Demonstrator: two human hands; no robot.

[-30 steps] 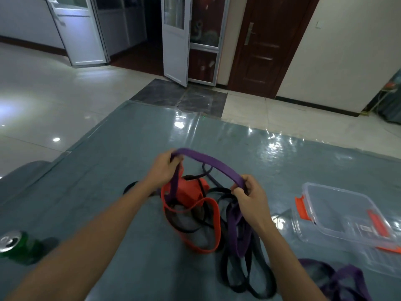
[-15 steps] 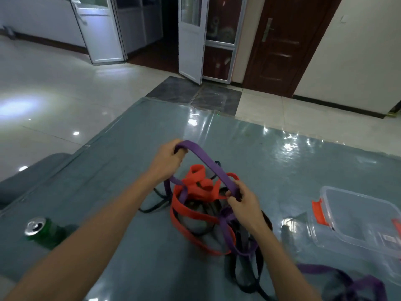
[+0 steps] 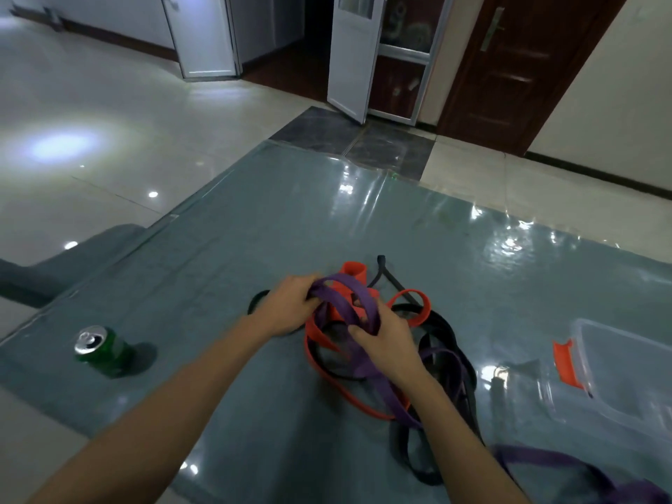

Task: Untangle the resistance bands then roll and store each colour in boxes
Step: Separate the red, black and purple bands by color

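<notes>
A glossy grey table [image 3: 254, 249] filled the lower frame, with tiled floor and doors beyond. Since half a second before, both hands had dropped and drawn together at centre. The purple band [image 3: 349, 296] no longer arched high but lay bunched over the red band [image 3: 320, 343]. The left hand [image 3: 291, 307] curled round its left end. The right hand [image 3: 389, 340] gripped it just right of that, fingertips partly hidden. Black bands [image 3: 447, 332] lay tangled at right. The box [image 3: 618, 376] was cut off by the right edge, and a can [image 3: 102, 351] stood at left.
</notes>
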